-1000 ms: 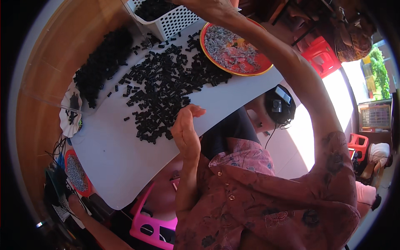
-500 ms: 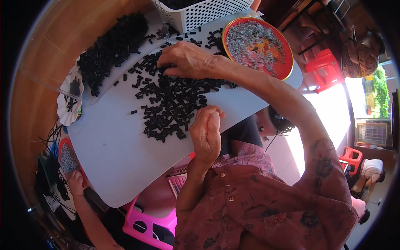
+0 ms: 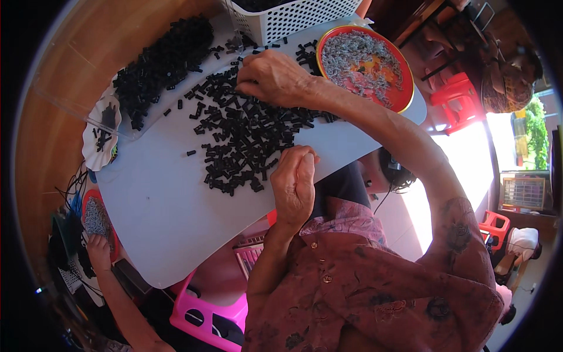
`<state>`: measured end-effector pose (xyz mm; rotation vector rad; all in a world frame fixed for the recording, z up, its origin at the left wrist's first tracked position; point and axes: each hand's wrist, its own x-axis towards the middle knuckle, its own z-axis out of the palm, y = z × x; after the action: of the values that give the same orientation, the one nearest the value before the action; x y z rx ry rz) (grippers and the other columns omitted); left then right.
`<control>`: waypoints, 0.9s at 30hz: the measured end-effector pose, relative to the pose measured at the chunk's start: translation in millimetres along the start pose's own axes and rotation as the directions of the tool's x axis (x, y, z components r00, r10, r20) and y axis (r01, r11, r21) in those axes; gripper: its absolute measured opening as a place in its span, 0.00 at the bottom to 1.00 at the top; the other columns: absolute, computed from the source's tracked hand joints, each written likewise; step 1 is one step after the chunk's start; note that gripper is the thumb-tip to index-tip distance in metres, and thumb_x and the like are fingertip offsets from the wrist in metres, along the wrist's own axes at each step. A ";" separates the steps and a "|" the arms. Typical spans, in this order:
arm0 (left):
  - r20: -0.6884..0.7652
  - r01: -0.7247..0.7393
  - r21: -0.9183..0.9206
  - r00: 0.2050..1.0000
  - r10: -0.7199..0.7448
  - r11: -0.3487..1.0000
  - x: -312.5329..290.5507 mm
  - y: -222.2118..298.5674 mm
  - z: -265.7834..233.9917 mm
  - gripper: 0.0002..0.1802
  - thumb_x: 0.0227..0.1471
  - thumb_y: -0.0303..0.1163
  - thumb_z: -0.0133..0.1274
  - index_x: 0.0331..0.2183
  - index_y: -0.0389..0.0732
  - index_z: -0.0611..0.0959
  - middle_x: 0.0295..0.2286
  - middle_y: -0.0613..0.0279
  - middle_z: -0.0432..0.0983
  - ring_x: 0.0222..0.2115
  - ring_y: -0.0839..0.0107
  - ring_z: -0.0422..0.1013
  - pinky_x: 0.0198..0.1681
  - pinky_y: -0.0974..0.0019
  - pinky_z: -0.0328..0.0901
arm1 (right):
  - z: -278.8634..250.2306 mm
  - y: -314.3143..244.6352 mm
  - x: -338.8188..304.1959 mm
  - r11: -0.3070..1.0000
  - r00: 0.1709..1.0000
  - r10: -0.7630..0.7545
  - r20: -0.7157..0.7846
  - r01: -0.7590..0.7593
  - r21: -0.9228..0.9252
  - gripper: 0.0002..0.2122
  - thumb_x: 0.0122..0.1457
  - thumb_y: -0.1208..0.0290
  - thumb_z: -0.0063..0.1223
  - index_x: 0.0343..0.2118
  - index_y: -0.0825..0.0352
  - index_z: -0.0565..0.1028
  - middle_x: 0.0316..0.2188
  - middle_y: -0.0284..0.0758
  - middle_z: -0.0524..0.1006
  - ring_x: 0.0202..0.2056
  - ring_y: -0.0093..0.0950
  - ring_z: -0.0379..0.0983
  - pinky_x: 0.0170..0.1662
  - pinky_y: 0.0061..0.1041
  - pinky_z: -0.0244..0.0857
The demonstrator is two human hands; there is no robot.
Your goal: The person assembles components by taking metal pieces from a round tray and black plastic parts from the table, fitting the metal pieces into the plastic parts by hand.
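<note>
Many small black plastic pieces [image 3: 246, 132] lie loose across the middle of the pale counter [image 3: 158, 217], and the right hand [image 3: 271, 77] is now down at the far part of this spread. A second ago that arm reached out past the top edge of the view, beside the white perforated basket [image 3: 311, 22]; half a second ago the hand was already back over the pieces, and since then it has barely shifted. By my reading, the handling now centres on the loose pieces rather than the basket. Its fingers are bent and drawn close together, knuckles up; their tips are hidden, so I cannot tell whether a piece is gripped. The left hand [image 3: 293, 186] stays at the near edge of the spread, loosely curled with the thumb laid along the fingers; whatever its palm may hold is out of sight. A denser black heap [image 3: 164, 58] sits farther left, next to a white fluted dish [image 3: 91, 154] with a few dark pieces in it. Right of the basket stands the round red tray [image 3: 401, 98], scattered with small shiny parts [image 3: 358, 50]. At lower left, a co-worker's hand [image 3: 98, 252] is at a red dish [image 3: 90, 193] of grey metal parts [image 3: 95, 217].
</note>
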<state>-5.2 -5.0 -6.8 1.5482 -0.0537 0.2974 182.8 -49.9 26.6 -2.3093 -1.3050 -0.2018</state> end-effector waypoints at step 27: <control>0.029 0.240 -0.594 0.960 -0.278 0.768 9.8 6.7 1.5 0.16 0.59 0.35 0.41 0.32 0.31 0.77 0.25 0.58 0.75 0.27 0.72 0.69 0.37 0.69 0.63 | -21.9 -45.0 -117.4 0.327 0.900 0.409 0.152 -0.301 0.896 0.05 0.51 0.75 0.58 0.30 0.70 0.77 0.28 0.28 0.75 0.32 0.14 0.69 0.37 0.16 0.65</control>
<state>3.0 -5.0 1.9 0.8985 0.1094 0.0869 84.5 -131.0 19.5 -1.4725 -0.5169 0.4601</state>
